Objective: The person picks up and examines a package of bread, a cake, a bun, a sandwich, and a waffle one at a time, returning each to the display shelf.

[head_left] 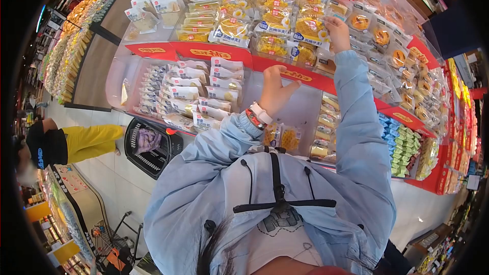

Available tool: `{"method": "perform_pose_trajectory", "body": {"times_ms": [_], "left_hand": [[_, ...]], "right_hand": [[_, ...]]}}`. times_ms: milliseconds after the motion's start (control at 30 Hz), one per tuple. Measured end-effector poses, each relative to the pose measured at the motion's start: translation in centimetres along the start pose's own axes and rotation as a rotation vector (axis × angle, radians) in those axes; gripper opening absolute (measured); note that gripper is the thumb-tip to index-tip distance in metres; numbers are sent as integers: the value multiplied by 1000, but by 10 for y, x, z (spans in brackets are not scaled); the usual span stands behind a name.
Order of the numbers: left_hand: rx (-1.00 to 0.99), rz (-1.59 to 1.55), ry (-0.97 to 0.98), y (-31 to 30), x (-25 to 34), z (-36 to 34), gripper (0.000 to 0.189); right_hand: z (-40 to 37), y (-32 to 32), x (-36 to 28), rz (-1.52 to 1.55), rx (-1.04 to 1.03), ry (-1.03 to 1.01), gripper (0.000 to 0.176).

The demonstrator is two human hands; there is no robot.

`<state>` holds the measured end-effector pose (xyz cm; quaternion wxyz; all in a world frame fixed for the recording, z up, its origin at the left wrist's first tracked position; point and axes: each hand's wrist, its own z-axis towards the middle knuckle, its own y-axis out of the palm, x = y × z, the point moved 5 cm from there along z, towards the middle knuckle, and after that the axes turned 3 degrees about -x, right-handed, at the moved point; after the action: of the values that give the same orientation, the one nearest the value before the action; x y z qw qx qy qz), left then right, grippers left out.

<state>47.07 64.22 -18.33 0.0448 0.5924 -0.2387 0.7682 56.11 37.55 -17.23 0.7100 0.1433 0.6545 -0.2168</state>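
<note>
My right hand (pixel 337 34) reaches to the upper shelf with its fingers pinched at the right edge of a yellow waffle packet (pixel 308 29). That packet stands among rows of similar clear-and-yellow packets. My left hand (pixel 275 91) hovers over the lower bin (pixel 254 89), near the red shelf strip (pixel 293 74); its thumb and fingers are apart and it holds nothing. A pale watch (pixel 261 113) and a beaded bracelet are on my left wrist. Two waffle packets (pixel 290 138) lie in the lower bin, just below my left forearm.
White snack packets (pixel 224 81) fill the lower bin on the left. Round pastries in clear packs (pixel 382 35) sit on the right, above blue and green packets (pixel 405 147). A black basket (pixel 147 147) with a purple item stands at the left, beside a person in yellow trousers (pixel 91 142).
</note>
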Motion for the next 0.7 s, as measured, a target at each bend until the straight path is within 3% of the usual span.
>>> {"method": "perform_pose_trajectory", "body": {"times_ms": [167,267,433,533,633,700], "left_hand": [[134,593,302,-2,27,29,65],[90,773,427,8,26,58,71],[77,822,533,23,14,110,64],[79,881,533,28,9,123,60],[79,885,517,32,4,123,60],[69,876,518,33,3,123,60]], "right_hand": [[11,5,9,102,20,19,16],[15,4,19,88,28,-26,14],[15,0,33,-130,74,3,16],[-4,4,2,-409,94,-3,22],[-25,17,-31,-968,248,-343,35],[-27,36,-47,-957,193,-591,45]]}}
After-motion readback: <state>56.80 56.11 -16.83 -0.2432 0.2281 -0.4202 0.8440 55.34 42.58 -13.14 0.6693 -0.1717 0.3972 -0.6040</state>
